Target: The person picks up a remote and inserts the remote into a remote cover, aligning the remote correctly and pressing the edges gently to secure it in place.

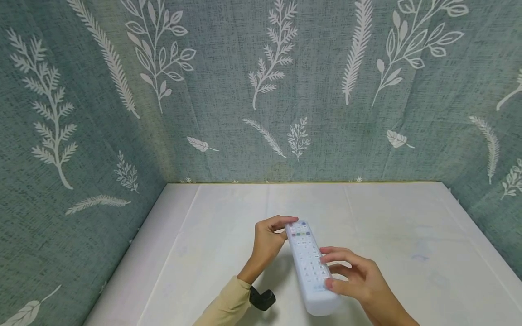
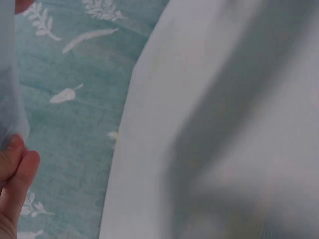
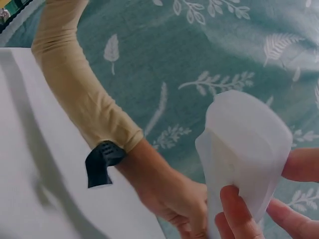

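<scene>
A white remote control (image 1: 310, 260) in a translucent, pale sleeve is held above the white table, its buttons facing up in the head view. My left hand (image 1: 267, 237) pinches the far end, by the coloured buttons. Along the near right side, my right hand (image 1: 359, 276) grips it with thumb and fingers. In the right wrist view, the rounded end of the sleeve (image 3: 249, 144) extends past the right fingers. The left wrist view catches only an edge of the sleeve (image 2: 7, 74), with the left fingertips pinching its corner.
A white table (image 1: 212, 235) with faint panel lines lies beneath the hands. Green-blue fabric with white leaf prints (image 1: 228, 90) hangs behind it and along both sides. A black wrist device (image 1: 262, 299) is worn at the beige left sleeve (image 1: 228, 303).
</scene>
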Demonstrator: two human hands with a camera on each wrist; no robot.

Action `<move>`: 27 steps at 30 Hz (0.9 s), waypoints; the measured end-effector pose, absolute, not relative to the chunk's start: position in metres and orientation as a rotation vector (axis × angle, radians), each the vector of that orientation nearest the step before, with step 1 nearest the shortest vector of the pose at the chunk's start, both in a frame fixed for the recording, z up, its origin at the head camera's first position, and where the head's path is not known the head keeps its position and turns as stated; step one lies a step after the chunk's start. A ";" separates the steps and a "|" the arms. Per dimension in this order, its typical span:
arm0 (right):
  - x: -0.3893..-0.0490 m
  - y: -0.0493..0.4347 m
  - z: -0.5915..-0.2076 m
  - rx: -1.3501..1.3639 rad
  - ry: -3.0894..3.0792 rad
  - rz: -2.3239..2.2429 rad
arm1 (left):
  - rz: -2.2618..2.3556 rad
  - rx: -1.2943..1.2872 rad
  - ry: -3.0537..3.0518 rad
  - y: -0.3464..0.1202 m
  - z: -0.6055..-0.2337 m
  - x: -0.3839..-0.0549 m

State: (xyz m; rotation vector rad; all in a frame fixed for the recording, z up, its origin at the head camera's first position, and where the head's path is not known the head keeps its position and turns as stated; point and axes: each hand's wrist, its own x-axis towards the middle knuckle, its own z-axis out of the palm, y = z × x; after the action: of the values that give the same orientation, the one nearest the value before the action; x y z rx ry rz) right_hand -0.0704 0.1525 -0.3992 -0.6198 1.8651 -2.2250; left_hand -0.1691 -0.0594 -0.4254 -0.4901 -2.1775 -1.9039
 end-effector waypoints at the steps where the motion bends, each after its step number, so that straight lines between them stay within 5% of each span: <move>1: -0.070 0.152 -0.400 -0.619 1.860 -2.229 | -1.946 -0.479 -2.169 -0.059 -0.428 -0.171; 18: -0.067 0.141 -0.411 -0.460 2.009 -2.223 | -2.536 -0.246 -2.019 -0.061 -0.430 -0.178; 27: -0.069 0.138 -0.424 -0.540 2.110 -2.210 | -2.463 -0.059 -2.006 -0.056 -0.423 -0.176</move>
State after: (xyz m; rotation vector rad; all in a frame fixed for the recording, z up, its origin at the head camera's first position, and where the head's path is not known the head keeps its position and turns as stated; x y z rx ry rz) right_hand -0.0690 0.1376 -0.4238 -0.5396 2.1099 -2.2097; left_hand -0.1757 -0.0559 -0.4233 -0.0589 -2.0056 -2.4633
